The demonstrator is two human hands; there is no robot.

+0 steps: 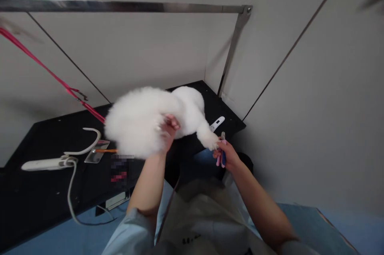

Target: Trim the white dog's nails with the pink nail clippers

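A fluffy white dog [136,117] is on the black table [87,191], its close-trimmed rear end to the right. One leg [205,135] stretches down toward my right hand [227,154]. That hand is closed around pink and dark-blue pliers-style nail clippers [222,159], their metal head pointing up beside the paw. Its fingertips touch the paw. My left hand [170,129] rests against the long fur, with bent, blurred fingers; fur partly hides it, and I cannot make out whether it grips anything.
A red leash [54,75] runs to the dog from the upper left. White corded clippers [45,164], a metal comb-like plate [97,153] and a wooden-handled tool [105,151] lie at left. Behind the leg is a white handheld device [217,123]. A metal bar [135,7] spans above.
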